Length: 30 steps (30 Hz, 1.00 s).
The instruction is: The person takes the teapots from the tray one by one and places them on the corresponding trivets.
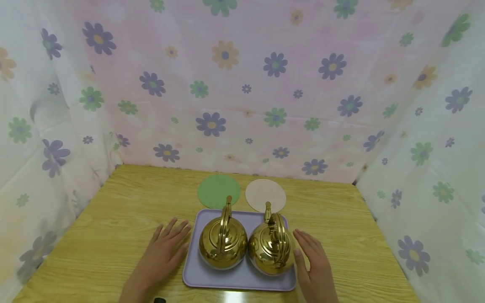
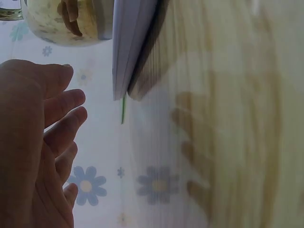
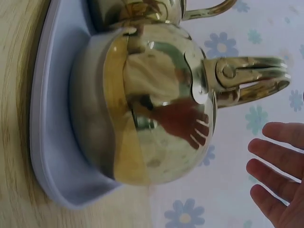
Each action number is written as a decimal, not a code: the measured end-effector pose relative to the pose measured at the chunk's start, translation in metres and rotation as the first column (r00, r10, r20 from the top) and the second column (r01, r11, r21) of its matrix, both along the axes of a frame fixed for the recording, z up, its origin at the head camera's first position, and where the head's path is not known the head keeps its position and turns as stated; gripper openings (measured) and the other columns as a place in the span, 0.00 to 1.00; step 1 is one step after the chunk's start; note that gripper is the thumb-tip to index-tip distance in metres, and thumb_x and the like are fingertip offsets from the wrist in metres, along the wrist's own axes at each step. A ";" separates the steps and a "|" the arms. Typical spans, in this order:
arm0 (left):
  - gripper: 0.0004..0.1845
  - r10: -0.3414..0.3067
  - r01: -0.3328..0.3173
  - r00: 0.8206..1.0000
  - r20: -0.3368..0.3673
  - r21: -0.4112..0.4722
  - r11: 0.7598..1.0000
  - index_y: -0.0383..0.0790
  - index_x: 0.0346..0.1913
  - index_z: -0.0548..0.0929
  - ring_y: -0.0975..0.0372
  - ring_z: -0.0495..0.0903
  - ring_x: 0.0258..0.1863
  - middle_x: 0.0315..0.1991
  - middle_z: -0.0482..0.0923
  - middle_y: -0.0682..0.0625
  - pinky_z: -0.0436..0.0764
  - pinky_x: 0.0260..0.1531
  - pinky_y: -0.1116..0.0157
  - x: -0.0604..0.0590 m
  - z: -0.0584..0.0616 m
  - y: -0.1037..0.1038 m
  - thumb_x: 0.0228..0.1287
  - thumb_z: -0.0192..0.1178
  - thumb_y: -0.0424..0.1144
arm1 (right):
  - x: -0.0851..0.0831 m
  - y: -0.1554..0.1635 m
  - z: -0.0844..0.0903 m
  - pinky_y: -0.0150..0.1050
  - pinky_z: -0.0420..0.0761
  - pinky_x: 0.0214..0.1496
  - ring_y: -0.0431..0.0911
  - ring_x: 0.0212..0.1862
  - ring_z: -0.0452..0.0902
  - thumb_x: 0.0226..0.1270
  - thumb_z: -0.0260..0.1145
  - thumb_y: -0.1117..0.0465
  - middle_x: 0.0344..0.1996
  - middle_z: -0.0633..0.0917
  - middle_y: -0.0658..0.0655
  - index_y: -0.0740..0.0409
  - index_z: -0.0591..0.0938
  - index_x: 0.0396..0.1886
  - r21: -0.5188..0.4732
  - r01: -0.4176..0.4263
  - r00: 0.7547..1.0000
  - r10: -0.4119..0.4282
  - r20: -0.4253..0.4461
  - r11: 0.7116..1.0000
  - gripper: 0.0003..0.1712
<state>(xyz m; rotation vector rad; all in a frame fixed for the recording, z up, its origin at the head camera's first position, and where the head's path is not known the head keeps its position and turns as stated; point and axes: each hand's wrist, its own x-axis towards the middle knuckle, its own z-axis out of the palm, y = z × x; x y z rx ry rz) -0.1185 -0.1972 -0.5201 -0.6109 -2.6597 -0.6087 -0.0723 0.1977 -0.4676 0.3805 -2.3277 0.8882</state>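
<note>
On the wooden counter (image 1: 113, 235), near its front edge, sits a lavender tray (image 1: 212, 282) carrying two gold kettles side by side, their rounded bodies touching. The left kettle (image 1: 222, 246) stands with its handle upright and running front to back; the right kettle (image 1: 271, 249) has its handle tilted a little to the right. Both spouts point away from the person.

The left hand (image 1: 164, 248) lies just beside the tray's left edge, palm down, its fingers (image 1: 178, 229) straight and spread — released, holding nothing. The left wrist view shows the same loose fingers (image 2: 61, 118) apart from the tray's edge (image 2: 128, 47).

The right hand (image 1: 314, 263) is at the tray's right edge, close beside the right kettle, its fingers (image 1: 305, 240) extended and gripping nothing; whether it touches the kettle cannot be told from the head view. In the right wrist view the fingers (image 3: 273, 173) are open and apart from the kettle (image 3: 156, 109), whose polished side mirrors them.

Behind the tray lie two round mats — a green mat (image 1: 217, 190) and a beige mat (image 1: 265, 194) — side by side. Flowered cloth (image 1: 242, 84) hangs around the counter on three sides.
</note>
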 end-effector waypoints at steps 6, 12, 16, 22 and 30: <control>0.24 -0.015 0.014 0.999 0.042 0.011 1.000 0.39 0.67 0.79 0.42 0.67 0.72 0.69 0.76 0.45 0.58 0.69 0.34 -0.003 -0.005 0.007 0.70 0.62 0.39 | -0.002 -0.008 0.002 0.20 0.64 0.67 0.48 0.60 0.77 0.69 0.62 0.75 0.55 0.87 0.58 0.59 0.83 0.62 -0.098 -0.045 0.999 0.043 -0.019 0.994 0.24; 0.24 -0.020 0.018 0.994 0.112 0.018 1.000 0.37 0.67 0.79 0.42 0.68 0.72 0.68 0.76 0.43 0.57 0.69 0.33 -0.004 -0.006 0.012 0.70 0.63 0.39 | -0.006 -0.015 0.002 0.22 0.69 0.64 0.41 0.58 0.78 0.72 0.60 0.75 0.52 0.87 0.57 0.60 0.84 0.60 -0.169 -0.051 0.998 0.057 0.031 0.984 0.20; 0.24 -0.017 0.011 0.985 0.169 0.035 0.999 0.37 0.67 0.79 0.42 0.67 0.73 0.69 0.75 0.44 0.57 0.70 0.33 -0.005 -0.006 0.014 0.70 0.62 0.39 | -0.008 -0.021 0.003 0.23 0.73 0.61 0.37 0.57 0.79 0.74 0.58 0.73 0.51 0.87 0.54 0.58 0.85 0.59 -0.282 -0.067 0.991 0.098 0.096 0.957 0.19; 0.24 -0.027 0.016 0.981 0.194 0.058 0.998 0.36 0.67 0.79 0.42 0.66 0.73 0.71 0.73 0.44 0.56 0.70 0.34 -0.008 -0.011 0.013 0.70 0.62 0.38 | -0.012 -0.029 0.006 0.25 0.77 0.57 0.36 0.55 0.82 0.77 0.55 0.71 0.49 0.89 0.57 0.63 0.86 0.55 -0.453 -0.053 0.976 0.142 0.163 0.890 0.16; 0.24 -0.056 0.034 0.978 0.200 0.111 0.993 0.34 0.67 0.78 0.40 0.65 0.73 0.71 0.72 0.43 0.55 0.70 0.33 -0.012 -0.017 0.011 0.69 0.62 0.35 | -0.016 -0.032 0.013 0.26 0.81 0.53 0.34 0.53 0.83 0.82 0.52 0.66 0.49 0.89 0.63 0.70 0.84 0.55 -0.568 -0.006 0.949 0.183 0.255 0.823 0.17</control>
